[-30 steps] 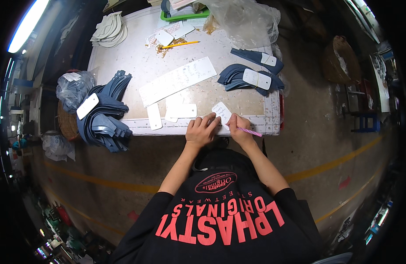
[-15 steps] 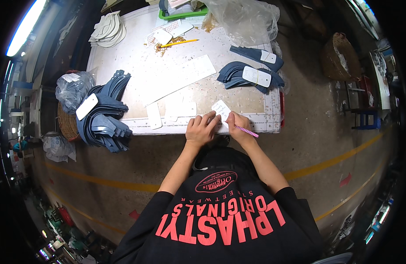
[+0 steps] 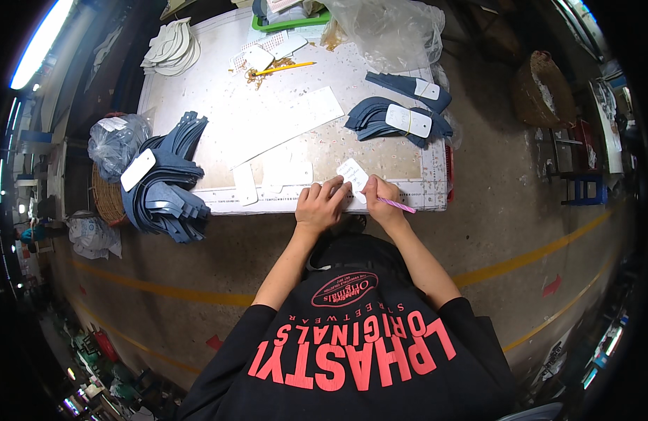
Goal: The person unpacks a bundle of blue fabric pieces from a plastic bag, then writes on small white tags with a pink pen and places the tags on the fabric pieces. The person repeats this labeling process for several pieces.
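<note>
Head view shows a small white tag [image 3: 353,172] with rounded corners, lying flat between both hands. Left hand [image 3: 320,207] presses curled fingers on its edge. Right hand [image 3: 384,205] pinches a pink pen [image 3: 397,205], tip on the tag.

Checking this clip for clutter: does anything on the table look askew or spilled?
The big stack of blue cut pieces hangs off the left edge of the table, fanned out. Small bits lie scattered near the yellow pencil. Otherwise nothing stands out.
</note>
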The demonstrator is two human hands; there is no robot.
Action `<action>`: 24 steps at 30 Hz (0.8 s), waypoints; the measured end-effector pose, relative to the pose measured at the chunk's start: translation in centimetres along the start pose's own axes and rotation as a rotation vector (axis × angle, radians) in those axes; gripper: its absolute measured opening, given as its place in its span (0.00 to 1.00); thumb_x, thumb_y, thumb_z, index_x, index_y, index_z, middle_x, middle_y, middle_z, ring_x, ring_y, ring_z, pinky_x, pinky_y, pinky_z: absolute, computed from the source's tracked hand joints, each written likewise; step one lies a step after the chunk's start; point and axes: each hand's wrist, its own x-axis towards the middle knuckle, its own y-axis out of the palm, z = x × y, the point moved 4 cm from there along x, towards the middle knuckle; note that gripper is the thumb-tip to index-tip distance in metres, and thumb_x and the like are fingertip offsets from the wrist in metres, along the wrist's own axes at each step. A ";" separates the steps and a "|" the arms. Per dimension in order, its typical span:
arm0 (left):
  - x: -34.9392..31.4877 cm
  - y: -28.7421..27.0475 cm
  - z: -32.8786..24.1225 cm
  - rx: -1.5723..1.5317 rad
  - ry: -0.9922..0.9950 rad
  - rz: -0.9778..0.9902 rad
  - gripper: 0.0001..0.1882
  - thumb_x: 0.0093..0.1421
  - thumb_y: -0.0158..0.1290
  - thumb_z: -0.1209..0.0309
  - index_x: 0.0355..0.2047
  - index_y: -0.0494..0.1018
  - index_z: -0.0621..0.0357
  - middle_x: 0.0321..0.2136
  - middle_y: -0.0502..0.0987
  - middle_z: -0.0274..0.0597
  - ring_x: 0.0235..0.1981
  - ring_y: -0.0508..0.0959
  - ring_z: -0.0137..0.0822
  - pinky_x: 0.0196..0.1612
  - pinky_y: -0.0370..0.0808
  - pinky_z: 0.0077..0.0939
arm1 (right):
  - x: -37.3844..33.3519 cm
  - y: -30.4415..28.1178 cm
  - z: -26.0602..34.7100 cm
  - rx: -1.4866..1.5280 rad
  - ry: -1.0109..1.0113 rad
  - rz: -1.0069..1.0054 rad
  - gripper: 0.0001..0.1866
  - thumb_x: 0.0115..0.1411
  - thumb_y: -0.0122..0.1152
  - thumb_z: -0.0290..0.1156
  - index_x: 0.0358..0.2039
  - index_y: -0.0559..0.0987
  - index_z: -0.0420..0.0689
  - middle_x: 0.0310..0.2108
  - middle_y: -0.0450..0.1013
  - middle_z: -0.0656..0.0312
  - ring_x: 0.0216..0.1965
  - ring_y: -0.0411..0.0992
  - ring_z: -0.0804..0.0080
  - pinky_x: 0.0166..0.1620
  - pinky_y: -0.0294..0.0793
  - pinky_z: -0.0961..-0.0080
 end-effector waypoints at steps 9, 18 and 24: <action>-0.1 0.1 0.0 0.010 0.001 0.010 0.28 0.54 0.62 0.66 0.57 0.85 0.32 0.53 0.84 0.20 0.37 0.78 0.31 0.40 0.71 0.30 | 0.1 -0.1 0.4 -0.011 0.013 -0.031 0.14 0.78 0.54 0.30 0.34 0.80 0.41 0.25 0.80 0.48 0.29 0.82 0.42 0.34 0.79 0.51; 0.0 0.0 0.0 0.010 0.005 0.004 0.28 0.54 0.62 0.66 0.57 0.85 0.32 0.53 0.83 0.21 0.38 0.78 0.31 0.40 0.71 0.30 | 0.2 -0.1 0.3 -0.028 0.020 -0.050 0.17 0.79 0.52 0.30 0.31 0.78 0.41 0.24 0.79 0.49 0.28 0.81 0.43 0.33 0.78 0.51; 0.0 -0.1 0.0 0.012 0.006 0.012 0.25 0.56 0.62 0.65 0.56 0.85 0.32 0.53 0.84 0.21 0.37 0.78 0.31 0.40 0.71 0.30 | 0.3 -0.6 0.6 -0.036 0.033 -0.097 0.18 0.80 0.51 0.31 0.30 0.78 0.40 0.24 0.80 0.49 0.27 0.82 0.43 0.33 0.80 0.51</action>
